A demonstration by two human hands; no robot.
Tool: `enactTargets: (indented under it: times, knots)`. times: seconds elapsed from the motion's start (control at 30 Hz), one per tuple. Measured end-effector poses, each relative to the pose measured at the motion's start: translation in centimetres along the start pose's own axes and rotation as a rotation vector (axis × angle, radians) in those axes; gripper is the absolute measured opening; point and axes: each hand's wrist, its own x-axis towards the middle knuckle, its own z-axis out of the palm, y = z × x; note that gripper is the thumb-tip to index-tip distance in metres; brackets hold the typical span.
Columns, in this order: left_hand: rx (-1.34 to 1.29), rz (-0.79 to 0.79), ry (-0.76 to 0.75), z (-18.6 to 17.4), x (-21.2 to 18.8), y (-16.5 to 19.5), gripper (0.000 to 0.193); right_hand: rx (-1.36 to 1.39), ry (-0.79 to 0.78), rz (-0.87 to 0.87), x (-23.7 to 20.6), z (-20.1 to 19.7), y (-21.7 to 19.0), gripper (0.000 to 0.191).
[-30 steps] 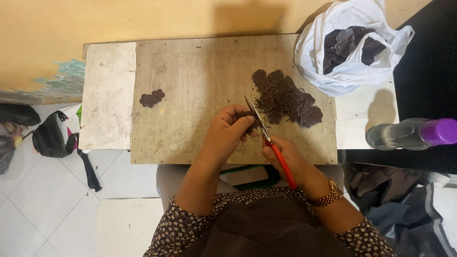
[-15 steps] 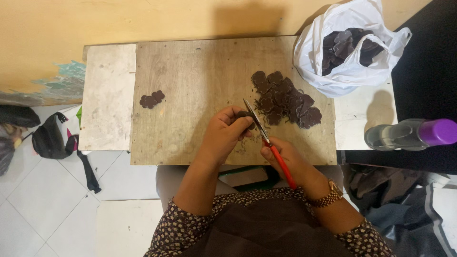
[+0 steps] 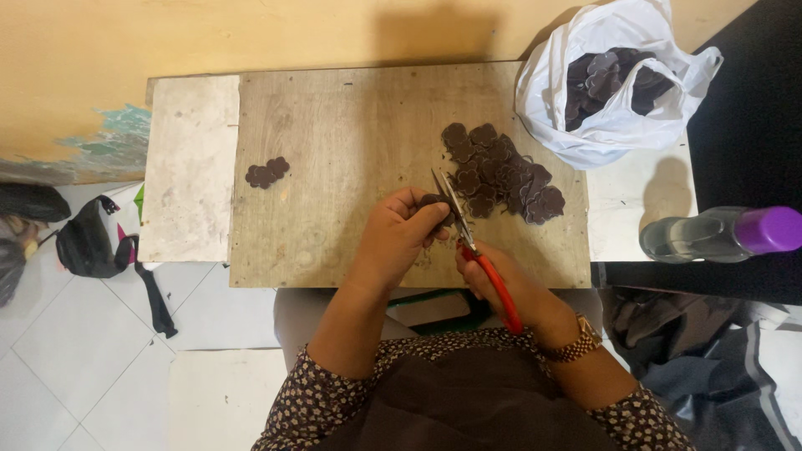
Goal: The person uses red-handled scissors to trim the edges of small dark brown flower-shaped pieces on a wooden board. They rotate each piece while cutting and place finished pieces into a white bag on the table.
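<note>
Left hand [image 3: 401, 230] pinches small dark flower-shaped piece [image 3: 434, 203] over wooden board [image 3: 334, 167]. Right hand [image 3: 501, 280] grips red-handled scissors [image 3: 472, 246], blades at piece's edge. Done, by the look: two trimmed pieces [image 3: 267, 173] set aside left. Left: pile of dark cutouts [image 3: 501, 171] just beyond blades, more in white plastic bag [image 3: 614, 83] (count unclear). Purple-capped bottle [image 3: 723, 234] lies right, well clear; nothing obstructs.

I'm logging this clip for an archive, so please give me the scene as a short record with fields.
Left hand: pinches a small dark scalloped piece
Right hand: holds red-handled scissors, blades at the piece
Board: worn wood
Pile: dark scalloped pieces, right of blades
Apart: two joined pieces, left
Bag: white plastic, more pieces inside
Bottle: clear, purple cap
</note>
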Motion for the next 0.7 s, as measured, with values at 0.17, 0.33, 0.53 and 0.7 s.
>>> enactTargets:
  times: [0.17, 0.33, 0.53, 0.7]
  knots:
    - [0.015, 0.01, 0.019, 0.16, 0.03, -0.18, 0.009, 0.004, 0.038, 0.012, -0.1, 0.57, 0.05, 0.047]
    - [-0.01, 0.023, 0.02, 0.47, -0.13, -0.22, 0.009, 0.02, 0.025, -0.017, -0.11, 0.84, -0.16, 0.05]
    - [0.012, 0.004, 0.029, 0.66, -0.28, -0.08, 0.008, 0.019, 0.014, -0.03, -0.03, 0.77, -0.57, 0.052]
    - [-0.012, 0.014, 0.027, 0.64, -0.16, -0.22, 0.008, -0.001, 0.044, 0.023, -0.01, 1.01, -0.55, 0.052]
